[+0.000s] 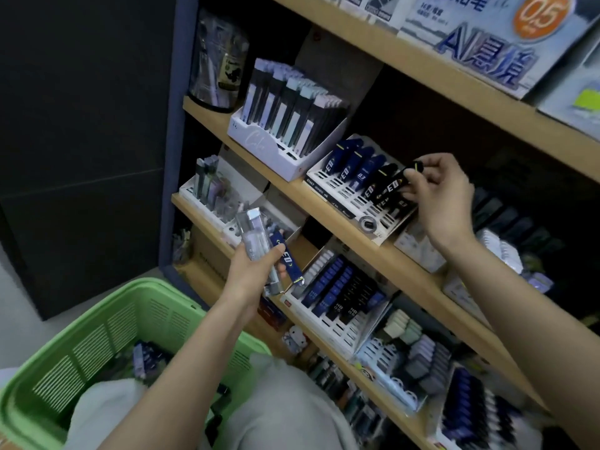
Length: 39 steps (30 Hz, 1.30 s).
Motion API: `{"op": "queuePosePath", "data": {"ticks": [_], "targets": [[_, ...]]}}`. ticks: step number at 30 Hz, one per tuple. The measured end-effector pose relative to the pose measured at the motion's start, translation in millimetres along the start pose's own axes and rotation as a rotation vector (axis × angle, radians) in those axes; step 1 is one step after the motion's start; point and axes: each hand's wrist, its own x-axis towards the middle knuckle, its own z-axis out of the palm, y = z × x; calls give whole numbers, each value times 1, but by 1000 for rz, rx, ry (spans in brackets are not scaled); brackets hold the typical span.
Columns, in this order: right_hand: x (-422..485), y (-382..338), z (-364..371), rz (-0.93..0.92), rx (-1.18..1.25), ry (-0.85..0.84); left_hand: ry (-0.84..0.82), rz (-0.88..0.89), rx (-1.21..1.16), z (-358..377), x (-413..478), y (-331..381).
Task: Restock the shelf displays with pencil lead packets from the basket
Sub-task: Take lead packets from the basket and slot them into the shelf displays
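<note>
Head: left hand [248,274] holds two packets [254,230], right hand [446,196] one black packet [393,188].

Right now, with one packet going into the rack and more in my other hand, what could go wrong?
1. Your right hand pinches the black packet only near its top end, tilted over the white rack; it could slip or knock the leaning packets beside it.
2. Your left hand grips a blue packet and a clear packet fanned apart, near the green basket's far edge; one might slide out and miss it.
</note>
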Motion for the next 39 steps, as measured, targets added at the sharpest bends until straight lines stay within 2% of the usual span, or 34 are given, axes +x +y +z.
{"op": "queuePosePath", "data": {"ticks": [5,14,21,26,31,34,36,39], "targets": [[12,14,3,-55,-203,-40,-34,-34,-27,14,-1,-13],[23,20,-2,-118,-325,-110,-44,-38,-51,19,-4,-22],[24,27,1,-55,-324,-196,-42,26,11,11,-3,-17],[22,23,7,-188,-595,-179,-42,45,39,2,-1,-14],[17,16,4,-236,-737,-158,-49,59,45,-2,-4,-10],[-3,4,9,-327,-684,-110,-61,70,38,-4,-10,-5],[-25,-7,20,-309,-547,-191,-66,80,43,-5,-13,-3],[-64,-22,38,-176,-382,-496,-73,77,28,-6,-19,0]]}}
